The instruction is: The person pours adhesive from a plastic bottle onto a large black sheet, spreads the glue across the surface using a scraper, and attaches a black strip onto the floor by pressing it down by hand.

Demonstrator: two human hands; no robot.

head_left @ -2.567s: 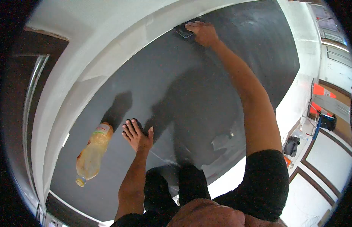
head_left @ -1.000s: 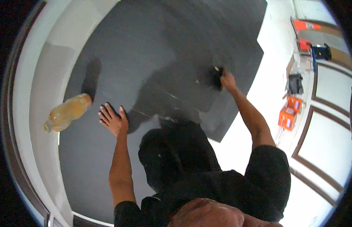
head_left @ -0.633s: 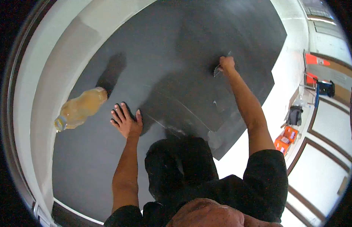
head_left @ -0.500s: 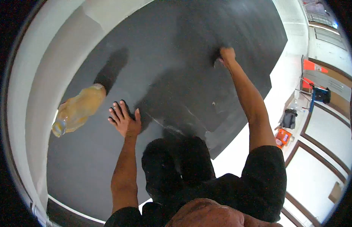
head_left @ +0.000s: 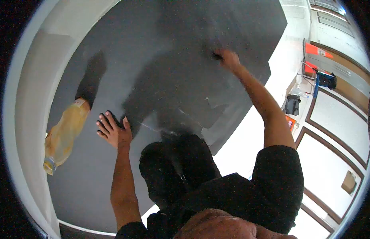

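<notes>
My left hand [head_left: 115,131] lies flat on the dark grey surface [head_left: 85,195], fingers spread, holding nothing. Out in front and to the right, my right hand [head_left: 228,59] is closed and low over the same surface. A small dark shape shows at its fingertips, too blurred to name. Left of my left hand is a plastic bottle [head_left: 67,127] with yellowish contents, its capped end towards me and its far end meeting a long shadow. Pale streaks [head_left: 151,126] mark the surface in front of my knees.
A white wall or ledge [head_left: 41,75] curves along the left side. On the right, beyond the grey surface, lies a white floor [head_left: 248,137]. Farther off are orange-and-white cones [head_left: 318,50], a dark bag [head_left: 292,104] and a brown box [head_left: 348,182].
My right hand has shifted left across the surface and its wrist has turned. The left hand stays flat. The whole view has swung, so the bottle appears lower and farther left.
</notes>
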